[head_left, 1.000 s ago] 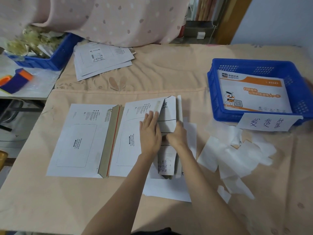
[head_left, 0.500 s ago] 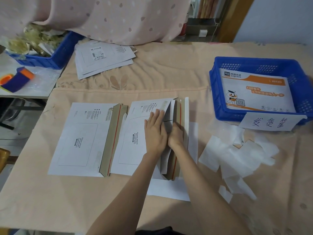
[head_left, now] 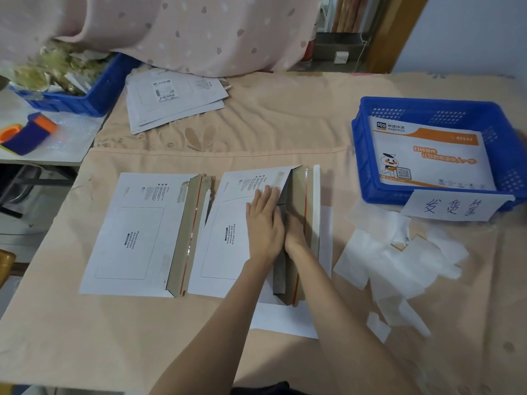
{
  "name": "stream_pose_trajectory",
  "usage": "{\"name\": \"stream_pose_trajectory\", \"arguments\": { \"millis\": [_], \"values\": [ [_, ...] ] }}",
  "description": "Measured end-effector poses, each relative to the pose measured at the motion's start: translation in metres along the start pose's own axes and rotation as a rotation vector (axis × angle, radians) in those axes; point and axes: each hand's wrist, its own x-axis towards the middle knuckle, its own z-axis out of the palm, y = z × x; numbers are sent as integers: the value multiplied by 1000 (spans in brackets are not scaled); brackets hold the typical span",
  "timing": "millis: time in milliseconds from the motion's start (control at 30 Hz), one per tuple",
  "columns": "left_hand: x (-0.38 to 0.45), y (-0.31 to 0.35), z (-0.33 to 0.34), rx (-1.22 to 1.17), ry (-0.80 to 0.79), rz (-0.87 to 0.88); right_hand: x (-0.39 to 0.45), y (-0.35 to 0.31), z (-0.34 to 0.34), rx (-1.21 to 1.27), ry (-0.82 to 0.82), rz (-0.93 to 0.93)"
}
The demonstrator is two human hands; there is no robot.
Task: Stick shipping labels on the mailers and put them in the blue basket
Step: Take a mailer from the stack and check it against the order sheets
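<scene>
The label sheet raised a second earlier had been slid inside the middle mailer [head_left: 228, 238]. The left hand [head_left: 263, 223] was pressed flat on it; the right hand [head_left: 295, 233] lay partly hidden, grip untellable. Bare tabletop [head_left: 142, 337] remained near. "sto express" was read in the blue basket [head_left: 368, 178] at right.

Home packing station: cloth-covered table [head_left: 285, 115], curtain [head_left: 199, 32].
</scene>
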Motion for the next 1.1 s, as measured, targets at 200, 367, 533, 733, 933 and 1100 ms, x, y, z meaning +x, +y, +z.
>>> {"name": "stream_pose_trajectory", "arguments": {
  "millis": [200, 367, 533, 733, 933, 1100],
  "values": [
    [1, 2, -1, -4, -24, -5, -6, 0, -5, 11, 3, 32],
    [-1, -4, 1, -9, -78, -4, -1, -5, -27, -247, 51, 21],
    [0, -1, 3, -22, -50, -5, -5, -14, -46, -159, -138, 325],
    [4, 2, 2, -55, -63, -22, -3, -2, -39, -48, -16, 238],
    [1, 2, 3, -57, -75, -25, -4, -2, -36, -210, -24, 163],
    [0, 0, 7, -22, -91, -5, -1, 0, -47, -352, -44, 184]
  ]
}}
